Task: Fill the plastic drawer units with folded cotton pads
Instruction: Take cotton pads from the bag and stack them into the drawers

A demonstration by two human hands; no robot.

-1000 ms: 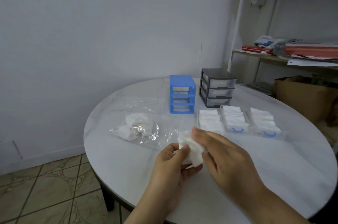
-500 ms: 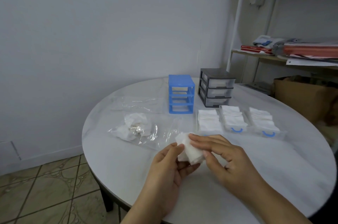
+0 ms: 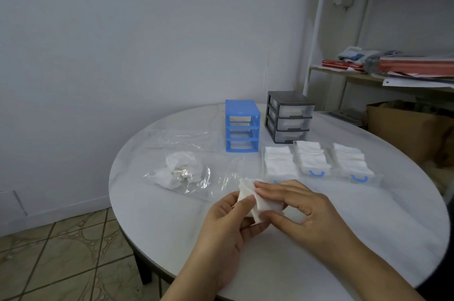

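Note:
A white cotton pad [image 3: 262,203] is held above the round white table [image 3: 172,227], partly folded. My left hand [image 3: 228,224] pinches its left edge and my right hand [image 3: 302,212] pinches its right side between thumb and fingers. Behind them lie three clear drawers with blue handles [image 3: 317,161], each filled with folded pads. A blue drawer frame [image 3: 242,126] with its drawers removed stands at the back. To its right a grey drawer unit [image 3: 288,116] has three clear drawers pushed in.
A clear plastic bag [image 3: 181,172] with crumpled loose pads lies left of my hands, a second flat bag [image 3: 181,139] behind it. A shelf [image 3: 368,74] with papers and a cardboard box [image 3: 407,128] stand at the right. Tiled floor shows at lower left.
My right hand has curled round the pad's right side and folded it over. Both hands stayed in about the same place.

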